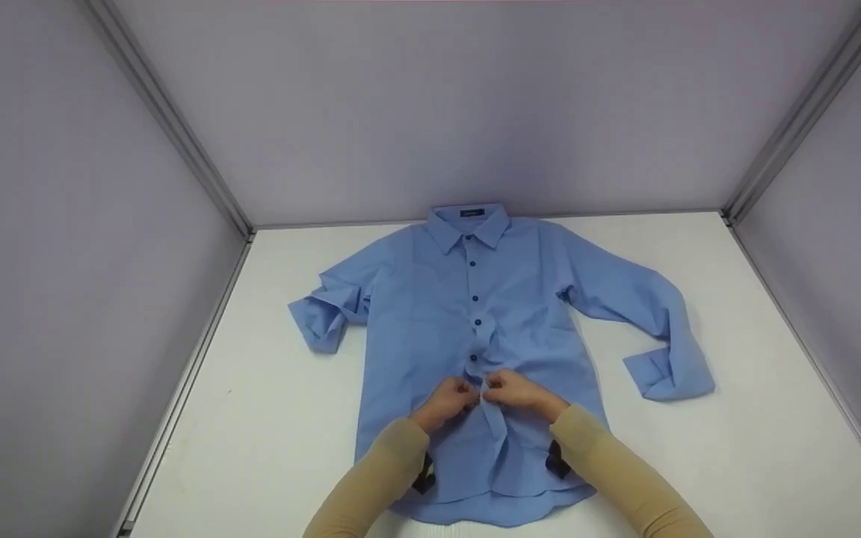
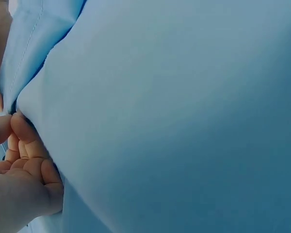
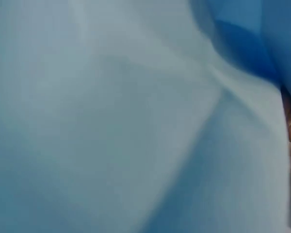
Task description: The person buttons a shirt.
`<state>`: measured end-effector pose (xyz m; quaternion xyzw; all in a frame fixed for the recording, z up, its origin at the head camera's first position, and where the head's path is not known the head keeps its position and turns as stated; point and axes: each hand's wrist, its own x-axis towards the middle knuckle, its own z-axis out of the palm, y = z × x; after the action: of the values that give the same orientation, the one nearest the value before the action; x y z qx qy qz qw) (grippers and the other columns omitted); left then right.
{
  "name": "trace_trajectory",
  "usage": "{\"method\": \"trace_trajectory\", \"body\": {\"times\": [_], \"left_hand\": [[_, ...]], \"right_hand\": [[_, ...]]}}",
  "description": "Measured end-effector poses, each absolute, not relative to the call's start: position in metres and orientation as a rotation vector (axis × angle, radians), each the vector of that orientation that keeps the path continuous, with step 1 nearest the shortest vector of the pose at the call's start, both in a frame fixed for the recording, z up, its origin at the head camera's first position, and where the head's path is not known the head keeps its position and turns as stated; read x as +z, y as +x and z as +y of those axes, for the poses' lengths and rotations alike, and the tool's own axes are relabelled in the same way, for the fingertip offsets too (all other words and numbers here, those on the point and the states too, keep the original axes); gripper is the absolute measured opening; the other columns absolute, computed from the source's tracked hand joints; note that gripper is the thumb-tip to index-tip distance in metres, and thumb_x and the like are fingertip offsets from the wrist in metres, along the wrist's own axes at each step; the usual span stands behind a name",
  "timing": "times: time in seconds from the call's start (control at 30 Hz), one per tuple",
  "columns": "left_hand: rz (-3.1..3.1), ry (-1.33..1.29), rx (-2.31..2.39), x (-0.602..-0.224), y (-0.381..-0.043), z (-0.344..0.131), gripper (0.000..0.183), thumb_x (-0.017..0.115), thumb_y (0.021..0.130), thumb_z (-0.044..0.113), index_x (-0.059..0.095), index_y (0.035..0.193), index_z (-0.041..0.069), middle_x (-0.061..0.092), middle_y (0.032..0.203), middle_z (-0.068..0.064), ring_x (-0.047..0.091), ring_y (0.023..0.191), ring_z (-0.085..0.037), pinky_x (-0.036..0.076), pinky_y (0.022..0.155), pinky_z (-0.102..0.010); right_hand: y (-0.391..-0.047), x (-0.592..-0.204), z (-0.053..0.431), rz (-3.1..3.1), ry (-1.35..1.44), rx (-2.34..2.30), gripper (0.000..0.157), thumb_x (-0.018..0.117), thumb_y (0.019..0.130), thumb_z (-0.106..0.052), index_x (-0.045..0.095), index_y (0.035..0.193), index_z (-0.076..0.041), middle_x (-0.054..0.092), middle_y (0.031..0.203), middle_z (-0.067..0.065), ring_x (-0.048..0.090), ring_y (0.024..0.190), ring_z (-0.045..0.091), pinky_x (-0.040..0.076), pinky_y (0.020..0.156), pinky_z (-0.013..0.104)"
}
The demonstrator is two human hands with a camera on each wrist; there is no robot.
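A light blue button-up shirt [image 1: 415, 321] lies front up, its collar [image 1: 468, 228] at the far side and dark buttons [image 1: 477, 322] fastened down the upper front. At the lower front, my left hand [image 1: 449, 400] pinches one front edge between thumb and fingertip. In the left wrist view that left hand [image 2: 31, 179] has its fingertips right at the fabric's edge. Close beside it, my right hand [image 1: 520, 390] pinches the other front edge, which stands up in a fold. Cloth fills most of the right wrist view and hides nearly all of the right hand.
The shirt rests on a white table [image 1: 273, 433] with pale panels [image 1: 475, 112] on three sides. One sleeve [image 1: 326, 321] is bunched at the left; the other sleeve [image 1: 670, 329] bends down at the right. Dark wrist straps [image 1: 559, 462] sit under the forearms.
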<state>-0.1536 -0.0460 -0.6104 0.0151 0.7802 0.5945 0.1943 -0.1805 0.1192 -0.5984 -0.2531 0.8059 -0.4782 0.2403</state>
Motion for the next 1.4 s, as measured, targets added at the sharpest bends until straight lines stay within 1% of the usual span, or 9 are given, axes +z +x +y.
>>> {"method": "trace_trajectory", "body": {"times": [0.07,0.27,0.4,0.5,0.63,0.97,1.2,1.3,1.4], "left_hand": [[2.194,0.033,1.673,-0.61,-0.154,-0.047,0.013,0.052,0.078,-0.001,0.05,0.066,0.002,0.047,0.061,-0.002,0.038,0.052,-0.013,0.033,0.049,-0.025],[2.166,0.029,1.658,-0.608,-0.155,-0.048,0.009,0.052,0.078,0.0,0.052,0.069,0.002,0.046,0.063,-0.001,0.038,0.054,-0.013,0.034,0.051,-0.025],[2.106,0.043,1.725,-0.608,-0.154,-0.049,0.022,0.048,0.077,-0.004,0.038,0.06,0.007,0.031,0.056,-0.001,0.024,0.05,-0.014,0.026,0.049,-0.027],[2.096,0.033,1.749,-0.608,-0.154,-0.048,0.024,0.048,0.076,-0.004,0.036,0.058,0.008,0.029,0.055,0.0,0.021,0.048,-0.013,0.024,0.049,-0.027],[2.144,0.011,1.716,-0.609,-0.153,-0.045,0.022,0.05,0.076,-0.001,0.043,0.058,0.009,0.038,0.055,0.001,0.031,0.047,-0.01,0.029,0.047,-0.024],[2.173,0.013,1.682,-0.611,-0.151,-0.043,0.024,0.057,0.076,0.002,0.045,0.056,0.01,0.038,0.051,0.003,0.031,0.044,-0.009,0.027,0.043,-0.023],[2.191,-0.013,1.671,-0.611,-0.148,-0.044,0.017,0.059,0.079,0.004,0.053,0.063,0.004,0.046,0.056,0.002,0.04,0.05,-0.01,0.034,0.048,-0.024],[2.181,-0.01,1.684,-0.613,-0.148,-0.044,0.011,0.059,0.079,0.004,0.056,0.068,0.001,0.049,0.059,0.001,0.043,0.054,-0.011,0.035,0.05,-0.023],[2.177,-0.018,1.689,-0.613,-0.148,-0.045,0.008,0.058,0.078,0.002,0.057,0.07,-0.001,0.05,0.062,0.0,0.043,0.056,-0.012,0.036,0.051,-0.024]], "right_hand": [[-0.181,-0.597,0.119,2.192,-0.689,-1.344,0.023,0.051,0.08,0.0,0.039,0.062,-0.007,0.034,0.053,-0.005,0.03,0.047,0.008,0.029,0.05,0.023],[-0.18,-0.599,0.117,2.303,-0.61,-1.332,0.029,0.052,0.08,0.0,0.032,0.061,-0.01,0.025,0.053,-0.006,0.024,0.046,0.007,0.025,0.048,0.024],[-0.181,-0.606,0.118,2.331,-0.613,-1.357,0.027,0.051,0.075,-0.002,0.032,0.057,-0.01,0.025,0.051,-0.004,0.022,0.044,0.011,0.023,0.045,0.027],[-0.185,-0.621,0.121,2.321,-0.706,-1.412,0.024,0.05,0.073,-0.005,0.035,0.056,-0.012,0.029,0.051,-0.005,0.025,0.044,0.011,0.024,0.043,0.028],[-0.181,-0.619,0.12,2.31,-0.734,-1.433,0.023,0.051,0.074,-0.003,0.038,0.056,-0.009,0.031,0.051,-0.006,0.028,0.044,0.009,0.026,0.043,0.027],[-0.175,-0.607,0.117,2.28,-0.57,-1.428,0.034,0.052,0.08,0.004,0.033,0.055,-0.009,0.028,0.048,-0.007,0.027,0.04,0.003,0.027,0.043,0.022],[-0.175,-0.609,0.118,2.224,-0.545,-1.447,0.03,0.056,0.082,-0.004,0.04,0.057,-0.01,0.034,0.049,-0.007,0.031,0.042,0.003,0.029,0.044,0.021],[-0.176,-0.608,0.121,2.066,-0.469,-1.558,0.023,0.052,0.083,-0.002,0.048,0.06,-0.002,0.047,0.054,-0.003,0.043,0.048,0.005,0.039,0.049,0.022],[-0.175,-0.6,0.122,1.95,-0.477,-1.64,0.017,0.048,0.082,0.004,0.055,0.069,0.013,0.056,0.063,0.008,0.051,0.058,0.012,0.044,0.058,0.027]]}}
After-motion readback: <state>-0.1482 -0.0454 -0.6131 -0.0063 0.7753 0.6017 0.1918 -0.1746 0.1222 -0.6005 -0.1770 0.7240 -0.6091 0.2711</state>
